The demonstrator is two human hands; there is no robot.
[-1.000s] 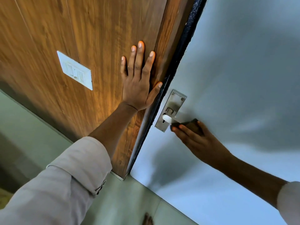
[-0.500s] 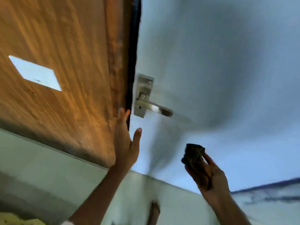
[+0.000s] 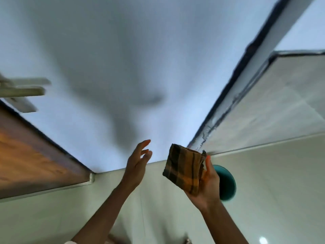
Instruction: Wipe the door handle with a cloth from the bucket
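Observation:
A folded brown and orange checked cloth (image 3: pixel 184 169) rests in my right hand (image 3: pixel 208 184), held at low centre right, well away from the door. My left hand (image 3: pixel 138 164) hangs free beside it with its fingers spread and nothing in it. The metal door handle (image 3: pixel 22 90) shows blurred at the far left edge, on the pale grey door (image 3: pixel 131 59). Behind my right hand, part of a teal round bucket (image 3: pixel 226 184) sits on the floor.
A wooden panel (image 3: pixel 29 155) runs along the left, next to the door. Pale tiled floor (image 3: pixel 272 191) fills the bottom and right. A dark door frame edge (image 3: pixel 233 88) slants up at the right.
My right hand has come off the handle with the cloth and dropped low. My left hand has left the wooden panel. The view has swung right and down, bringing the bucket in.

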